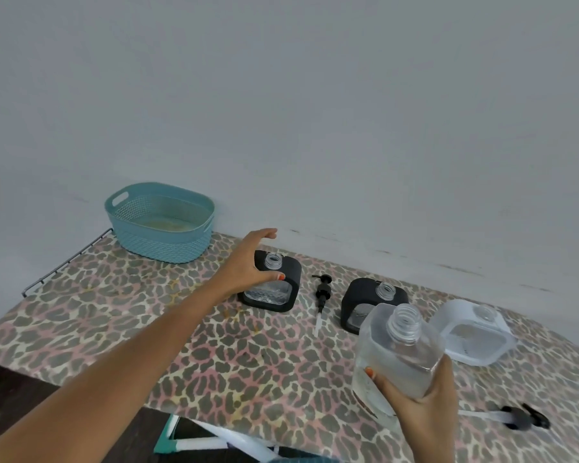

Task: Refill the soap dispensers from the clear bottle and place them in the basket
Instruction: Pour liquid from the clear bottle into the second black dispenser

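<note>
My left hand [248, 262] grips the top of a black-framed soap dispenser [274, 289] with its pump off and a little clear liquid inside. My right hand [418, 406] holds the clear refill bottle [395, 352] uncapped and tilted, near the front right. A second black dispenser [368, 302] with an open neck stands behind that bottle. A white dispenser [475, 332] with an open neck sits further right. The teal basket [131, 208] stands at the back left by the wall.
A black pump head with its tube [322, 295] lies between the two black dispensers. Another black pump [522, 417] lies near the board's right front edge. All of it sits on a leopard-print ironing board [147, 322] against a grey wall.
</note>
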Motion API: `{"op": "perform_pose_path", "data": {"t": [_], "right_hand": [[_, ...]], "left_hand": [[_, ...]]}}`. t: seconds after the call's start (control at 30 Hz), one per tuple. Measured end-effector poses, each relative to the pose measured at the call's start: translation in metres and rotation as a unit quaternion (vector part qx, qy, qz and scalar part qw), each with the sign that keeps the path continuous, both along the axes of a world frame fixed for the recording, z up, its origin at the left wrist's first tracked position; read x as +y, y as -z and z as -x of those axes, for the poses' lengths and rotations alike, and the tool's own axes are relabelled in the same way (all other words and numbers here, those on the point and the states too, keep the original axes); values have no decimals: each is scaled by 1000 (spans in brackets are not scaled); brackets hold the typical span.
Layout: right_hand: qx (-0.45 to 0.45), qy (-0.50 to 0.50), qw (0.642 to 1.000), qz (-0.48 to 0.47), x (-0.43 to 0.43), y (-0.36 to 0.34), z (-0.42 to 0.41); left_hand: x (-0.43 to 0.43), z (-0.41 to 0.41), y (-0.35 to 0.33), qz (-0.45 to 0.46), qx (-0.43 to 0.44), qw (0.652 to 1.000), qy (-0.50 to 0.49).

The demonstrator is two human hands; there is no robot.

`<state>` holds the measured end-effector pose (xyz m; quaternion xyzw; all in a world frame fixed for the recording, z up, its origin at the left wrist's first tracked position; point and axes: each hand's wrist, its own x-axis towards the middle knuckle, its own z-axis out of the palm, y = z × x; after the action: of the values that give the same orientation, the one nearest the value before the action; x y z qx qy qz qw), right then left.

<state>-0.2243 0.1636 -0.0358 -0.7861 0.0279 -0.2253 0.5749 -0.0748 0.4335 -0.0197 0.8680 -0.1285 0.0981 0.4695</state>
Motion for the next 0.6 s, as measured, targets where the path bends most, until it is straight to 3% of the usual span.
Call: {"op": "perform_pose_path", "data": {"t": [0.2,0.47,0.6], "right_hand": [[-10,17,1000,-2,-20,-3,15],[-1,59,998,-25,-48,-1,26],[-8,6,1000,-28,-57,-1,22]], "left_hand": [[-44,9,-18,41,-50,998,25],[-122,6,4,5,34,992,122],[-147,-2,23,-13,94,987,126]]}}
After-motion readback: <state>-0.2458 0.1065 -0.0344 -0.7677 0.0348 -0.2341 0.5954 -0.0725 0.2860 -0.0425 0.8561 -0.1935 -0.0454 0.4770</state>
